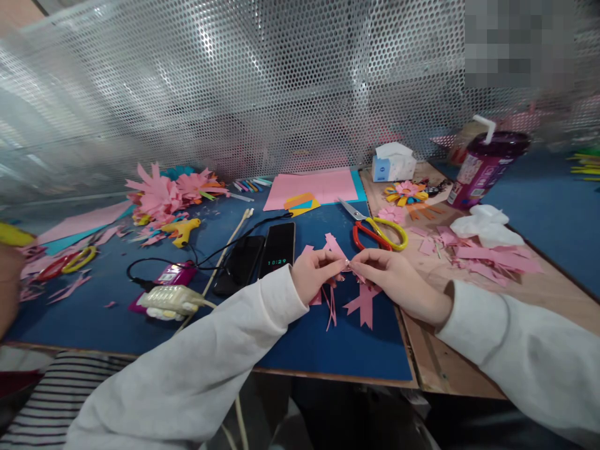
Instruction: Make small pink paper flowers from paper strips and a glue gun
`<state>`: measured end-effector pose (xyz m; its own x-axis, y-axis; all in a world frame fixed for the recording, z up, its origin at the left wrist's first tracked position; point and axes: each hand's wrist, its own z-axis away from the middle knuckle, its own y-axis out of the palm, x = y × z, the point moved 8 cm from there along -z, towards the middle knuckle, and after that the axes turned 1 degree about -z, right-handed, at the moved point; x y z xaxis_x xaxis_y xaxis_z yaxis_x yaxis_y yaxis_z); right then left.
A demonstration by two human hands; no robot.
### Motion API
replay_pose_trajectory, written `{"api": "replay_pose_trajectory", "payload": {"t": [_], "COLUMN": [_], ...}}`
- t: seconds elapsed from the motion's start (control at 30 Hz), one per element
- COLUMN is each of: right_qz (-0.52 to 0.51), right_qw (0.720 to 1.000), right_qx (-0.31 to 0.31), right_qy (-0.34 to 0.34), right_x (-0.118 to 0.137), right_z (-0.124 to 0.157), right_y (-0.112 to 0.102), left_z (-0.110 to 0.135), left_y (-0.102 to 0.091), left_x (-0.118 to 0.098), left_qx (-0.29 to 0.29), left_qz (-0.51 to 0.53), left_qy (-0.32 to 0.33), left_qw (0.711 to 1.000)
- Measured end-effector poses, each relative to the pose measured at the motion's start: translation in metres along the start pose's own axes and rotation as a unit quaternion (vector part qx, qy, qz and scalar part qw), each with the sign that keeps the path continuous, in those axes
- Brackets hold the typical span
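Note:
My left hand (pixel 319 272) and my right hand (pixel 394 278) meet over the blue mat, fingertips almost touching. Both are closed in a pinch on a small pink paper piece (pixel 347 266), mostly covered by the fingers. Notched pink paper strips (pixel 365 307) lie beneath the hands, with thin pink slivers (pixel 331 309) beside them. Just beyond my right hand rest scissors (pixel 375 228) with red and yellow handles, blades pointing away to the left. A phone (pixel 280 245) showing 10:29 lies left of my left hand, next to a dark phone (pixel 239 265).
A power strip (pixel 171 301) and cables sit left. Beyond them are a yellow glue gun (pixel 182 231) and pink paper flowers (pixel 157 194). Pink sheets (pixel 312 187), a tissue box (pixel 394 164), a purple cup (pixel 487 169) and scraps (pixel 492 255) stand or lie farther off. Another person's arm (pixel 8 281) shows at left.

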<state>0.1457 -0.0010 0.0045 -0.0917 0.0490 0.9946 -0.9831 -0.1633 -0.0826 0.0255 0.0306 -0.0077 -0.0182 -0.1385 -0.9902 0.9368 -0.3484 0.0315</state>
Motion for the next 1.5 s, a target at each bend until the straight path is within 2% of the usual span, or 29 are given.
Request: {"api": "replay_pose_trajectory", "payload": {"t": [0.13, 0.43, 0.67, 0.87, 1.0, 1.07, 1.13, 1.2, 1.27, 1.33, 1.37, 1.5], "right_qz": [-0.003, -0.046, 0.011, 0.025, 0.093, 0.149, 0.219, 0.297, 0.370, 0.428, 0.448, 0.491], "right_qw": [1.000, 0.999, 1.000, 0.998, 0.987, 0.968, 0.930, 0.870, 0.802, 0.749, 0.731, 0.686], "right_qx": [0.015, 0.017, 0.027, 0.033, 0.019, -0.012, -0.054, -0.094, -0.115, -0.111, -0.107, -0.119], "right_qy": [-0.017, 0.006, -0.006, -0.054, -0.131, -0.201, -0.289, -0.382, -0.456, -0.494, -0.503, -0.524], "right_x": [0.002, 0.000, 0.000, 0.008, 0.020, 0.029, 0.040, 0.050, 0.055, 0.056, 0.055, 0.058], "right_z": [0.001, 0.001, 0.000, 0.002, 0.005, 0.010, 0.018, 0.028, 0.038, 0.044, 0.045, 0.052], "right_y": [0.001, 0.000, 0.002, 0.003, 0.001, -0.001, -0.002, 0.000, 0.005, 0.012, 0.014, 0.018], "left_z": [0.001, 0.002, 0.000, 0.000, 0.001, 0.002, 0.003, 0.006, 0.007, 0.008, 0.008, 0.006], "left_y": [0.002, -0.003, -0.004, -0.003, -0.002, 0.002, 0.009, 0.016, 0.018, 0.017, 0.017, 0.016], "left_x": [-0.003, -0.008, -0.002, -0.001, -0.001, 0.000, 0.000, -0.001, -0.002, -0.002, -0.002, -0.002], "left_qx": [0.008, -0.015, -0.019, -0.019, -0.018, 0.001, 0.044, 0.084, 0.094, 0.088, 0.085, 0.087], "left_qz": [-0.015, -0.013, -0.017, 0.007, 0.056, 0.062, 0.051, 0.037, 0.037, 0.048, 0.054, 0.068], "left_qy": [0.006, 0.022, -0.004, -0.006, -0.020, -0.038, -0.051, -0.050, -0.041, -0.034, -0.032, -0.016], "left_qw": [1.000, 1.000, 1.000, 1.000, 0.998, 0.997, 0.996, 0.995, 0.994, 0.994, 0.994, 0.994]}}
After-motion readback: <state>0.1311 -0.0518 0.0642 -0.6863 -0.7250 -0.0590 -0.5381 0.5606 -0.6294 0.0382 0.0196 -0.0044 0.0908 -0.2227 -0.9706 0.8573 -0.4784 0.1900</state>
